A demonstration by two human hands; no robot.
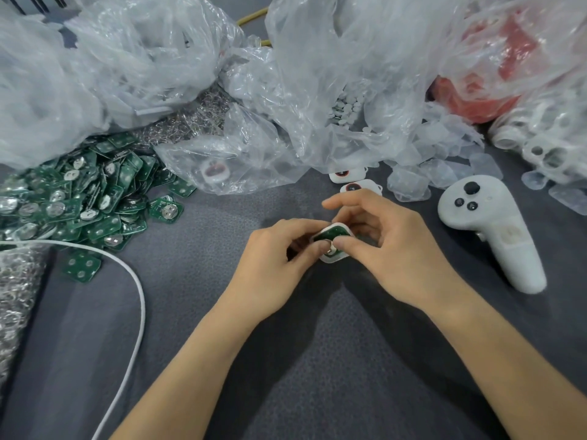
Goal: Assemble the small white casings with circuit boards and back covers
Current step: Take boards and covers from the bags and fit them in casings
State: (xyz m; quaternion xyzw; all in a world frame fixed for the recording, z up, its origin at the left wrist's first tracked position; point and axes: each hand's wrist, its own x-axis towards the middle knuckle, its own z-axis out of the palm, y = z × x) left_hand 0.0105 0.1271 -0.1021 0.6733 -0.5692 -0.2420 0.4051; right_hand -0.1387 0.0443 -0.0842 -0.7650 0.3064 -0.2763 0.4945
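small white casing (330,257) with a green circuit board (332,234) seated in it, held above the grey cloth (286,360); left hand (279,255) and right hand (390,249) both pinch it at centre.

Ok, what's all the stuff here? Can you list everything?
circuit boards: big heap, green, left
metal bits: heaps, silver, far left and behind the boards
bags: several, clear, across the back
red bag: one, red, back right
clear covers: many, see-through, behind the hands to the right
finished casings: two, white with red, just behind the hands
controller: one, white, right
cable: one, white, front left
casing: one, white with green inside, between both hands
left hand: pinching the casing
right hand: pinching the casing too
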